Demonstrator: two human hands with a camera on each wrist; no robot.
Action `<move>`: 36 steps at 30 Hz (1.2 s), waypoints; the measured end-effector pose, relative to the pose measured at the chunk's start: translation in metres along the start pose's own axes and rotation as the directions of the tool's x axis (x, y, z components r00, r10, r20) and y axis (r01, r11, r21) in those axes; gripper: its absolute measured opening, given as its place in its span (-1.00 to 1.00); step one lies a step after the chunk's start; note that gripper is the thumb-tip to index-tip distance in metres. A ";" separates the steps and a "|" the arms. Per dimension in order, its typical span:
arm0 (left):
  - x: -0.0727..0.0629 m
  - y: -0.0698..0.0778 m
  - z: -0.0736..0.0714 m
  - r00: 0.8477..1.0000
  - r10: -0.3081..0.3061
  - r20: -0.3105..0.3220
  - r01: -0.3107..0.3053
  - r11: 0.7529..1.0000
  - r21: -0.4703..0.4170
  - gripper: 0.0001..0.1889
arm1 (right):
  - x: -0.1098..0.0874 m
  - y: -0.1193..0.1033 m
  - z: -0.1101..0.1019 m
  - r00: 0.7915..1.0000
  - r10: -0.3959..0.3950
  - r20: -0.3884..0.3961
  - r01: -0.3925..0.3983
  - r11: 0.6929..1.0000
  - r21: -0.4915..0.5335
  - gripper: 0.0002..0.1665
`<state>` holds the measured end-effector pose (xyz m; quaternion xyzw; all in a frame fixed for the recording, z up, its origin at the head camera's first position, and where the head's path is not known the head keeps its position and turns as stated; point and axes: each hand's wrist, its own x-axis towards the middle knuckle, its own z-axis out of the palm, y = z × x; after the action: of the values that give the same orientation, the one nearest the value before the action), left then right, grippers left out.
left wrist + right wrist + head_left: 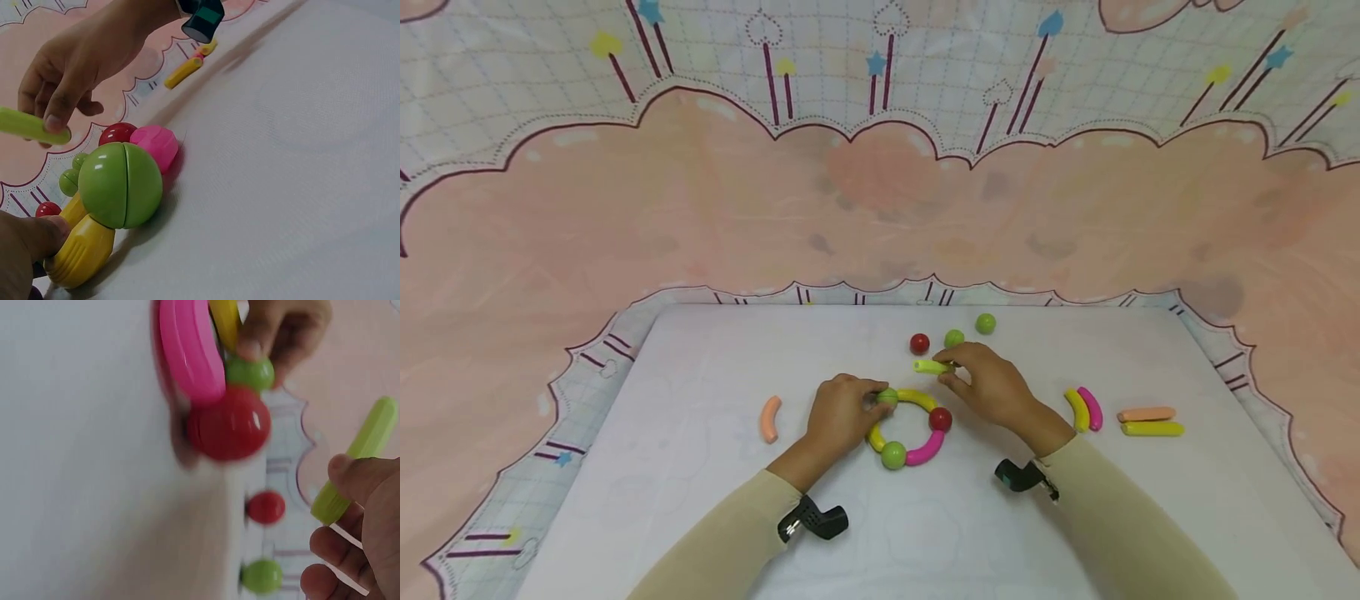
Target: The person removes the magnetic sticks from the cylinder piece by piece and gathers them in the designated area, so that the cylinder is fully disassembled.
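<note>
A ring of curved pieces and balls lies on the white table. My left hand [842,412] pinches a green ball [251,373] at the ring's upper left, with thumb and fingers about it. Round the ring run a yellow curved piece [917,398], a red ball [940,419], a pink curved piece [925,448], another green ball [893,456] and a second yellow curved piece [81,253]. Up and to the right of the ring, my right hand [992,385] holds a light green stick-like piece [362,459] between thumb and fingers, raised off the table.
Behind the right hand sit a loose red ball [920,343] and two green balls, one [986,323] farther back. An orange curved piece [771,419] lies at left. Yellow and pink curved pieces [1090,408] and orange and yellow sticks [1152,429] lie at right.
</note>
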<state>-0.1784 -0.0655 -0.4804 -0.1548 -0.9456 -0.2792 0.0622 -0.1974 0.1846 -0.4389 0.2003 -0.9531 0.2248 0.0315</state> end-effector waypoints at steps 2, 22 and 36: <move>-0.001 0.000 0.000 1.000 -0.005 -0.001 0.005 1.000 0.000 -0.63 | -0.002 0.008 -0.007 1.000 -0.007 -0.010 0.007 1.000 -0.002 -0.57; 0.000 -0.002 0.000 1.000 0.016 0.008 -0.016 1.000 0.010 -0.63 | -0.039 0.089 -0.068 0.985 0.164 0.043 -0.160 0.983 -0.084 -0.56; -0.002 0.000 -0.001 1.000 -0.015 0.020 0.014 1.000 0.001 -0.63 | -0.065 0.127 -0.096 0.957 0.273 0.098 -0.261 0.958 -0.120 -0.51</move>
<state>-0.1771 -0.0670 -0.4797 -0.1506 -0.9474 -0.2776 0.0509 -0.1911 0.3551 -0.4154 0.0801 -0.9822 0.1643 -0.0431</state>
